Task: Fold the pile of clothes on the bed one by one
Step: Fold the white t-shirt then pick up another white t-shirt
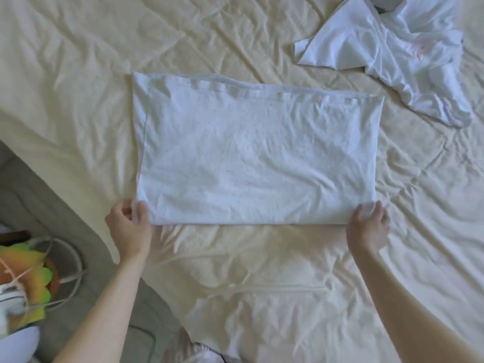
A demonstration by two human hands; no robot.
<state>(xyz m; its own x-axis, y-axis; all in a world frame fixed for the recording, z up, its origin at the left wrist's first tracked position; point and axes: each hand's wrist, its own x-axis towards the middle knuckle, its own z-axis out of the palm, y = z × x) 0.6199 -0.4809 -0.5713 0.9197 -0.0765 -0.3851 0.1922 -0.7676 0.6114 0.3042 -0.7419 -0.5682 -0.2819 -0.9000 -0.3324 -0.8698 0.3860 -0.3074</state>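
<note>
At the far left, down low, a bright toy (pixel 28 273) in orange, yellow and green is sitting on the floor (pixel 78 210) beside the bed (pixel 78 74). A white hoop (pixel 76 260) is lying around it.

The bed is wearing a pale yellow sheet with lots of wrinkles.

Next, the left hand (pixel 129 229) is reaching out to the near left corner of the shirt (pixel 251 158). The thumb is lying on top of the cloth and the fingers are curling at the edge, so the hand is pinching that corner.

The shirt is lying in the middle of the bed. It is white and is folded into a wide, flat shape, with its long sides running left to right. A thin hem is showing along the far edge.

The right hand (pixel 368 226) is holding the near right corner of the shirt. Its fingers are bending around the cloth, gripping it.

At the far right, up top, the pile (pixel 398 56) is sitting crumpled on the bed, well apart from the shirt. It is white too, with a faint pink mark on it.
</note>
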